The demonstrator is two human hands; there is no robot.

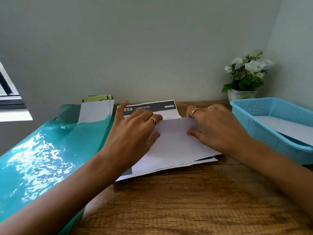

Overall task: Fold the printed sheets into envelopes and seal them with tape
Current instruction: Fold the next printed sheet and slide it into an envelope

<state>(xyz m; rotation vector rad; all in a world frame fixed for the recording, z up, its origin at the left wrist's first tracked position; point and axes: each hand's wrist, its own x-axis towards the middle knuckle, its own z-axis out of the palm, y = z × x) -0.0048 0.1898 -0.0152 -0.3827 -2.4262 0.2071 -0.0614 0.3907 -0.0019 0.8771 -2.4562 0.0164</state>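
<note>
First fold on sheet [176, 141] underway: my left hand [133, 131] and right hand [215, 128] press the flap flat, fingers extended. Remaining folds, tape still pending.

The printed sheet [171, 141] lies on the desk, its near part folded over, white side up, perhaps unevenly.

printed sheet [150, 108] small text unreadable, partly under both hands; basket [271, 112] cut off at right edge
</note>
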